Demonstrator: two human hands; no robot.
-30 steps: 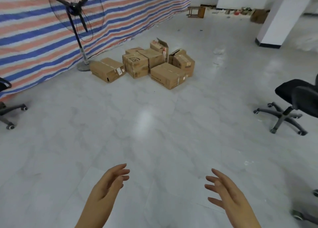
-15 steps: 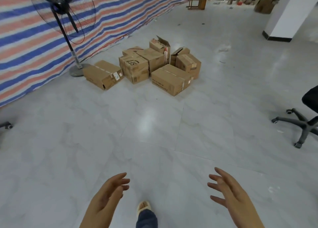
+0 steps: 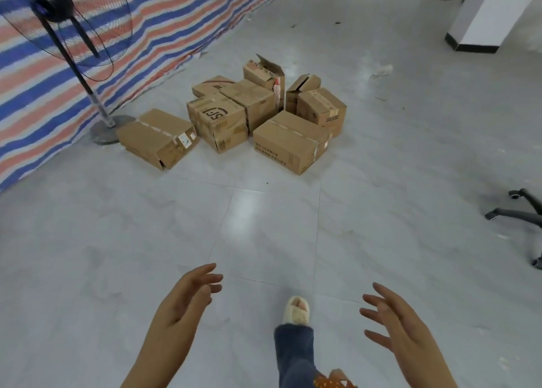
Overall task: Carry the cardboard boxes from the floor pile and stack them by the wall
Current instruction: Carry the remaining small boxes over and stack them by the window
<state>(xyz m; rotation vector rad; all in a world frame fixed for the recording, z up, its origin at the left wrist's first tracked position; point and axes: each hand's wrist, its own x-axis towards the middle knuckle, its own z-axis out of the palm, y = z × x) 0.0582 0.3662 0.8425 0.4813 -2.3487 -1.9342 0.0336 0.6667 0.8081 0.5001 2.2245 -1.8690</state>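
Floor (image 3: 264, 226): pale grey tiles, glossy, filling most of the view; the boxes and my foot are on it.
Tarp wall (image 3: 164, 33): striped in blue, red and white, running along the far left side.
Standing fan (image 3: 67, 35): black, on a round base, at far left, just in front of the tarp wall; its base is just beside the leftmost box.
Pile of boxes (image 3: 249, 115): brown cardboard boxes grouped on the floor, far from me and a little left of centre, well apart from both my hands.
Leftmost box (image 3: 157, 138): lies low and tilted, a bit apart from the others, with a white label on its end.
Printed box (image 3: 218, 120): in the middle of the pile, black print on its top.
Near box (image 3: 290, 145): the nearest one to me, taped, at the right front of the pile.
Open box (image 3: 264, 72): at the far side of the pile, one flap standing up.
Pillar (image 3: 484, 15): white with dark base, far right.
Office chair base (image 3: 519, 214): dark legs with wheels, right edge.
Left hand (image 3: 187, 299): in the air near me, fingers loosely spread, slightly bent, holding nothing.
Right hand (image 3: 393, 320): also in the air, fingers spread apart, touching nothing.
My foot (image 3: 297, 311): in a pale slipper, between my two hands, with a dark trouser leg.
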